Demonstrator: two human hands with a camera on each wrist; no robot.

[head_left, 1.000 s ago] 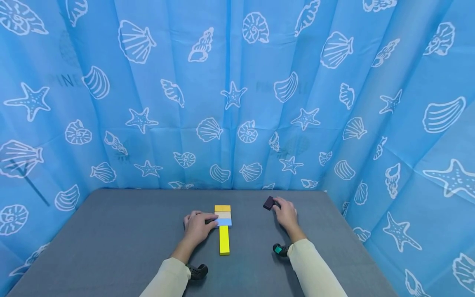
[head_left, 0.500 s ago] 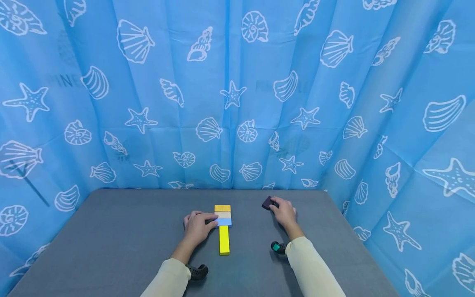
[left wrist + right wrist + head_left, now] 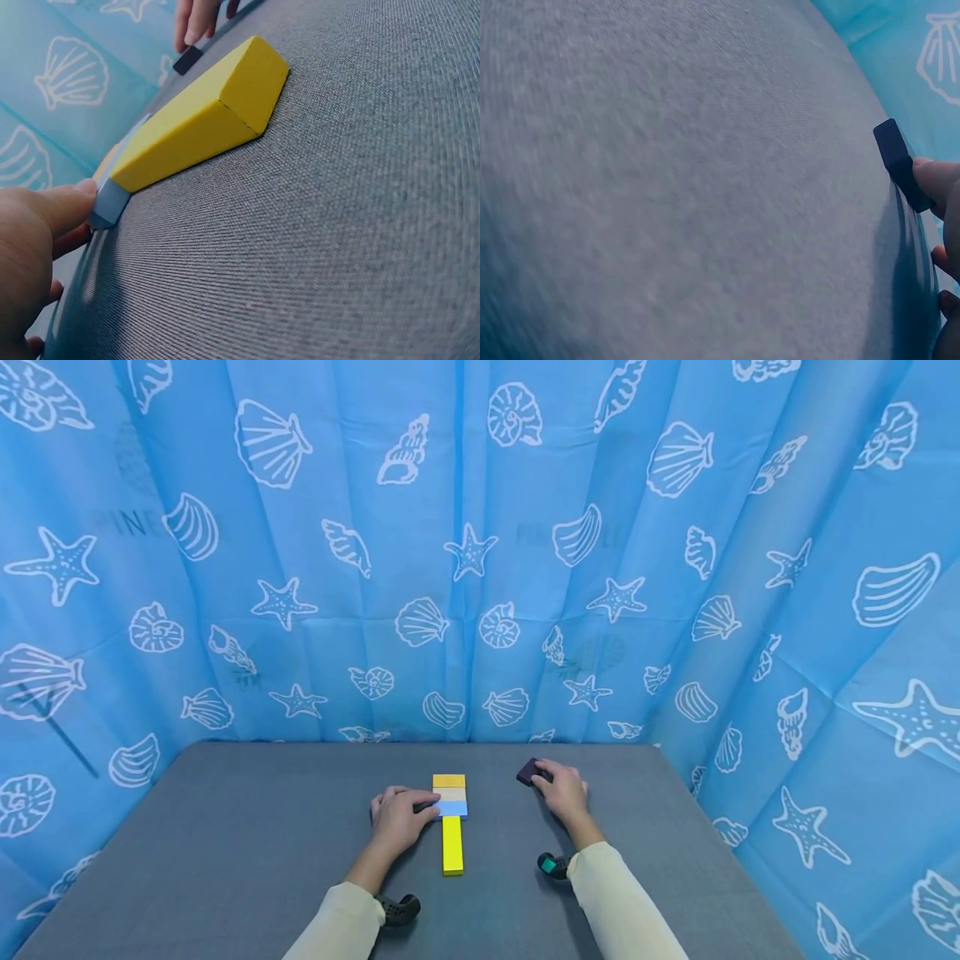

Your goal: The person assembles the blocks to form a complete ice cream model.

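My right hand [image 3: 564,791] pinches a small dark purple block [image 3: 528,771] between thumb and fingers, close to the table at the far right of centre. In the right wrist view the dark block [image 3: 902,163] is tilted, with the thumb on it. My left hand [image 3: 401,817] holds the left end of a blue block [image 3: 454,808] with thumb and forefinger. Behind the blue block lie a plain wood block [image 3: 453,794] and an orange block [image 3: 449,780], side by side. A long yellow block [image 3: 452,845] points toward me from the blue one.
The blocks lie on a grey cloth-covered table [image 3: 262,843]. Blue curtains [image 3: 420,568] with white shells and starfish hang behind the table and along its right side. A black wrist device [image 3: 401,910] shows at the left sleeve, another [image 3: 553,865] at the right.
My right hand has moved left with the dark purple block, toward the row of blocks. My left hand and the other blocks have stayed in place.
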